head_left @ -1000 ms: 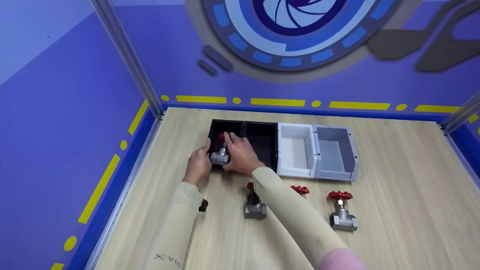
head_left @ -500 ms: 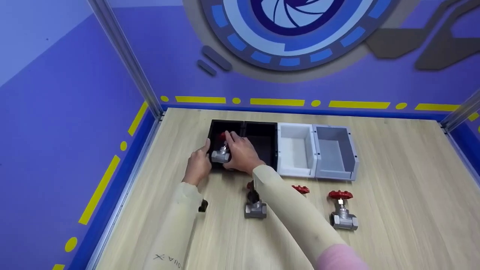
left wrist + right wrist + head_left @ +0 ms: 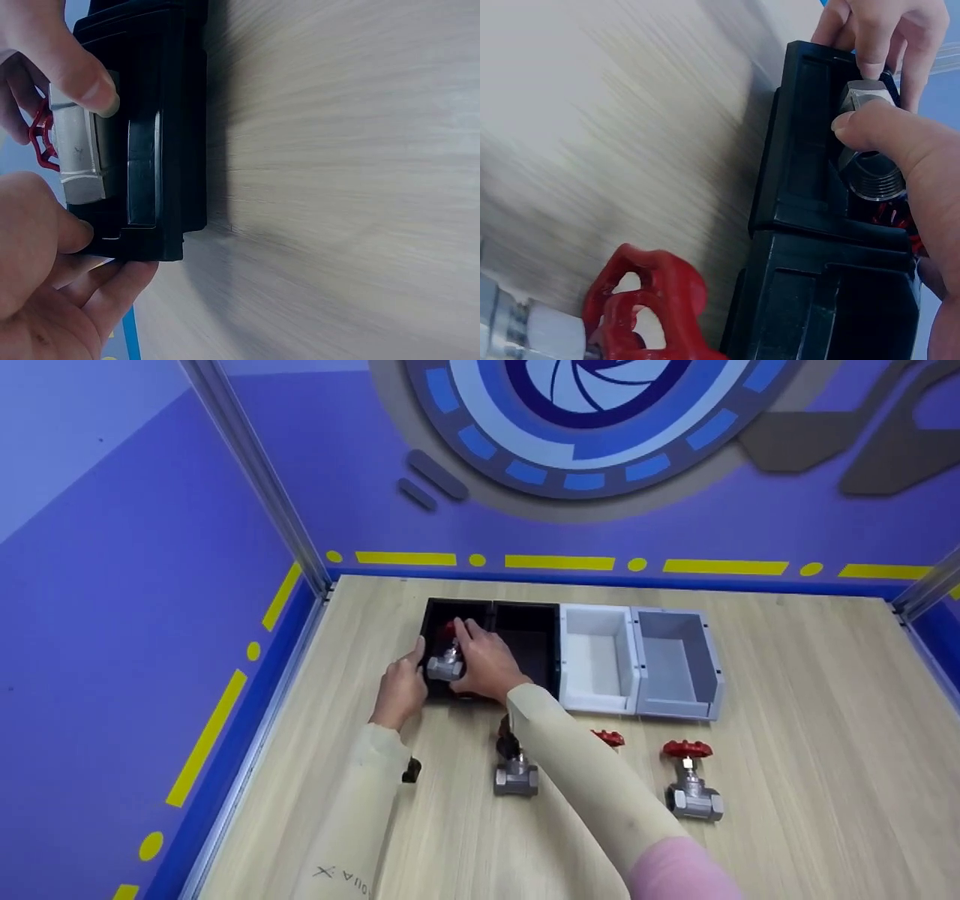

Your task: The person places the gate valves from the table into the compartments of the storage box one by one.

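Silvery metal with a red handwheel, the valve (image 3: 445, 667) sits within the leftmost black bin (image 3: 459, 601), body toward the open front, wheel toward the back. I can't quite tell whether it rests on the bin's floor. The right hand (image 3: 489, 664) pinches it, thumb on the metal body, fingers reaching up by the wheel. The left hand (image 3: 400, 690) grips the bin's outer side wall between thumb and fingers. Against that bin stands a second black bin (image 3: 534, 654), then a white bin (image 3: 592, 664) and a grey bin (image 3: 667, 671), all in a row. Nearer the person, on the pale wooden worktop (image 3: 810, 750), lie a grey valve (image 3: 517, 780), partly behind the right sleeve (image 3: 592, 776), and a red-wheeled valve (image 3: 695, 801) farther right.
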The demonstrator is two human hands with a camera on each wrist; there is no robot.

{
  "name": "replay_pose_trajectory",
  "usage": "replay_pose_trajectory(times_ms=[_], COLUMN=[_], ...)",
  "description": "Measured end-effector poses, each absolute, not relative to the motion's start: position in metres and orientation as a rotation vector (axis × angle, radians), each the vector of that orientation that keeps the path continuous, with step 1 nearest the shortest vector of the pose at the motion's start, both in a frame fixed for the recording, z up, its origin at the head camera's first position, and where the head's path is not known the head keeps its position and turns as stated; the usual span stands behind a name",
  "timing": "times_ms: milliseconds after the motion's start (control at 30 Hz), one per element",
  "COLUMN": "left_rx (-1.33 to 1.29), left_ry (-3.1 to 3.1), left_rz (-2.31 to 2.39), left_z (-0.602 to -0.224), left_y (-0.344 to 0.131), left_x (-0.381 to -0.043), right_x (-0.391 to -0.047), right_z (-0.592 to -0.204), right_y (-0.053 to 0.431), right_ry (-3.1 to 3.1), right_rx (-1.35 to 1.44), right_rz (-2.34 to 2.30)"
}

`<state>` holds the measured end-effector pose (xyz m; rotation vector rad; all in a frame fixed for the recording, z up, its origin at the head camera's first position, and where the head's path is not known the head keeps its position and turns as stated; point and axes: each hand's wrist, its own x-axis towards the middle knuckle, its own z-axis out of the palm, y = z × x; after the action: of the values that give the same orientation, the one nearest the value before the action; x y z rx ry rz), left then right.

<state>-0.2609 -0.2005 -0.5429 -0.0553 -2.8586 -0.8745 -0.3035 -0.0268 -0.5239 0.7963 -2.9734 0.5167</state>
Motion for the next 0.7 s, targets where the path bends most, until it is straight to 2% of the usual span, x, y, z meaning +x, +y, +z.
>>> replay_pose_trajectory(times_ms=[700], left_rx=[-0.092], left_ry=[-2.815], left_rz=[-0.903], left_z=[-0.5438], left_y=[-0.2002], left_x=[-0.2605], right_x=[-0.3111], right_z=[-0.5271], right_y=[-0.0292], right_ry=[-2.985], right_rx=[0.794], right_rz=[0.527])
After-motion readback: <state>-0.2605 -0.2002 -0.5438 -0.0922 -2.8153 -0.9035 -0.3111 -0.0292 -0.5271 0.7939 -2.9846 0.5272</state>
